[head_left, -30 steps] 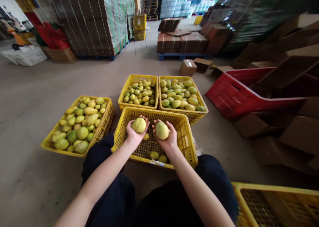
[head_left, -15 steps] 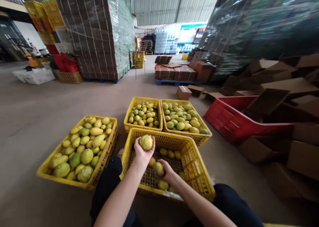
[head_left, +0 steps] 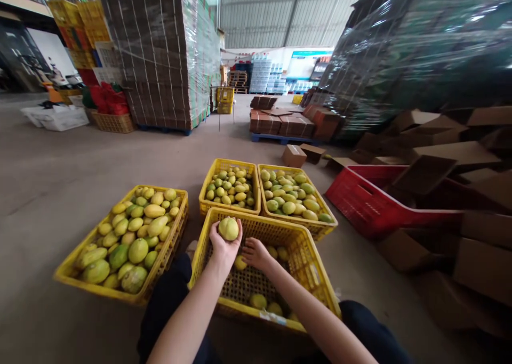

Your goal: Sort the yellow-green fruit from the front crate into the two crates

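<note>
My left hand is closed around a round yellow-green papaya, raised over the left part of a yellow plastic crate. My right hand is inside that crate with its fingers apart, and I see nothing held in it. Just below its fingertips lies a smaller yellow papaya. Other papayas rest on the crate's slatted floor, a few near the front wall and some partly hidden behind my right hand and forearm.
Two yellow crates full of papayas, one at back left and one at back right, adjoin the far side. Another full crate stands to the left. A red crate and loose cardboard boxes lie right. Wrapped stacks rise behind.
My right hand has let go of the papaya it held and moved up, nearer my left hand. My left hand, still gripping its papaya, has shifted slightly left.
</note>
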Available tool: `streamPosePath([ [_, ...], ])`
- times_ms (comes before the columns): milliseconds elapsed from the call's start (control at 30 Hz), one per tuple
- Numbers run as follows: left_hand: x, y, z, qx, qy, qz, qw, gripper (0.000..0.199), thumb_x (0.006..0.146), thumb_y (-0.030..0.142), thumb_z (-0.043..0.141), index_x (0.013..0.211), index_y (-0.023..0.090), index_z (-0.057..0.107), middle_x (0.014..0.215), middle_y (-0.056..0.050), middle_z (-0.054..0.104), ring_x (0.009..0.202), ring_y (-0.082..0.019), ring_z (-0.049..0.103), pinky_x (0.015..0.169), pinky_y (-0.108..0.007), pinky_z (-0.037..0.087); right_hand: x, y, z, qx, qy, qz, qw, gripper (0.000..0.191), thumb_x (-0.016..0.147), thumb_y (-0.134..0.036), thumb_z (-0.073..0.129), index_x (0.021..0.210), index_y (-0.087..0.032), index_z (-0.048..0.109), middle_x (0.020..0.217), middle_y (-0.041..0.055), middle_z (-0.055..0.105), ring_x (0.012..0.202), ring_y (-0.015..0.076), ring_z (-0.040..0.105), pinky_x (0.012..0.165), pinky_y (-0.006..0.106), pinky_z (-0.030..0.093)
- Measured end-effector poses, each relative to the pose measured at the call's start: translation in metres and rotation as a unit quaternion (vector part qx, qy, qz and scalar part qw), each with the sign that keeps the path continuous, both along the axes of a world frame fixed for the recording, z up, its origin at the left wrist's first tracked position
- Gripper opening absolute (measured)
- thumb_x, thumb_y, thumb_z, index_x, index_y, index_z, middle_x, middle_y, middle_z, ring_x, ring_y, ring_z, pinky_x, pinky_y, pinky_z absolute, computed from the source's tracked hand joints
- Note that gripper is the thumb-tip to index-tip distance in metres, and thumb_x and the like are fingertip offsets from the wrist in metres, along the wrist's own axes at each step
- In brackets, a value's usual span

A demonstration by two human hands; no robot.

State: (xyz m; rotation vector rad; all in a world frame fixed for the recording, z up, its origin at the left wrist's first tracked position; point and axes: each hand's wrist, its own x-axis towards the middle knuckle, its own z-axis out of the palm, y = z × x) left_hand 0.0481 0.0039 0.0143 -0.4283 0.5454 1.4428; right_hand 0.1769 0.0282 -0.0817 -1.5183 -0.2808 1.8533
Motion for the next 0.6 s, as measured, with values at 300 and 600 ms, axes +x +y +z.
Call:
streamPosePath([
  [300,0.034,-0.014,-0.064,-0.046,0.141,-0.143,0.979,0.017,0.084,0.031,0.052,0.092,0.018,0.060,0.080,-0.006,0.067,0.074,-0.019,0.071,0.064,-0.029,0.060,0.042,-0.047,0.025,0.009,0.031,-0.082,0.996,0.007,0.083,-0.016,0.049,0.085,-0.018,0.056,0.071,0.0031,0.063,0.058,0.0149,0.060,0.063,0.027,0.048],
  [600,0.052,-0.051,-0.138,-0.171,0.240,-0.257,0.920,0.006,0.087,0.030,0.053,0.083,0.025,0.054,0.065,-0.002,0.057,0.055,-0.019,0.065,0.039,-0.023,0.047,0.040,-0.078,0.069,0.078,0.207,-0.083,0.972,0.010,0.082,-0.017,0.051,0.080,-0.017,0.061,0.072,0.0056,0.070,0.056,0.0150,0.063,0.060,0.026,0.049],
])
